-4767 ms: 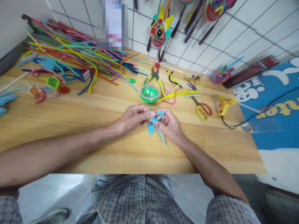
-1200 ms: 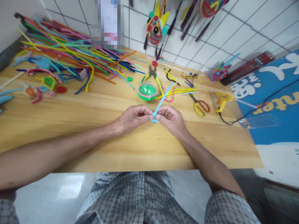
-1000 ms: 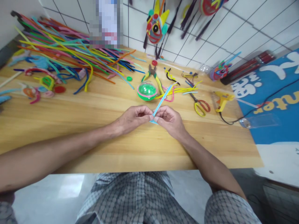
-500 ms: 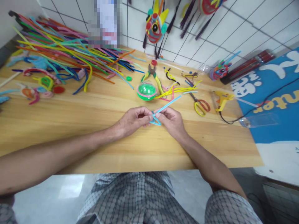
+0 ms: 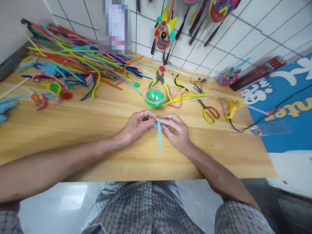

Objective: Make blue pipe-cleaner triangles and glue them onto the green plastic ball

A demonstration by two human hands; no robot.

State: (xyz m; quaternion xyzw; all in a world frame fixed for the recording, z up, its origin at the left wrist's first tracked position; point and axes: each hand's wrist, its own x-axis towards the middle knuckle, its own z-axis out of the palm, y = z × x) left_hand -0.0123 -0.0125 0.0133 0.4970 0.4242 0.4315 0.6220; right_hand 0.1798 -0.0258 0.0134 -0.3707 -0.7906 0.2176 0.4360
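A light blue pipe cleaner (image 5: 159,139) is pinched between both hands, low over the wooden table. Its long free end points down toward me, and the bent part is mostly covered by the fingers. My left hand (image 5: 141,126) is closed on the bent part from the left. From the right, my right hand (image 5: 177,131) grips the same pipe cleaner, thumb and index finger at the bend. Just beyond the hands rests a green and clear plastic ball (image 5: 155,97) with a pink band, in front of pliers (image 5: 165,86) with yellow and green handles.
Many coloured pipe cleaners (image 5: 80,58) pile up at the back left. Scissors (image 5: 209,112) and a yellow glue gun (image 5: 231,105) with a black cord lie to the right. Decorated masks (image 5: 163,34) hang against the tiled wall. The table's front edge (image 5: 151,179) is close to my body.
The free end of the pipe cleaner has swung from pointing up and right to pointing down toward me. My right fingers have shifted around the bend. The view has tilted slightly.
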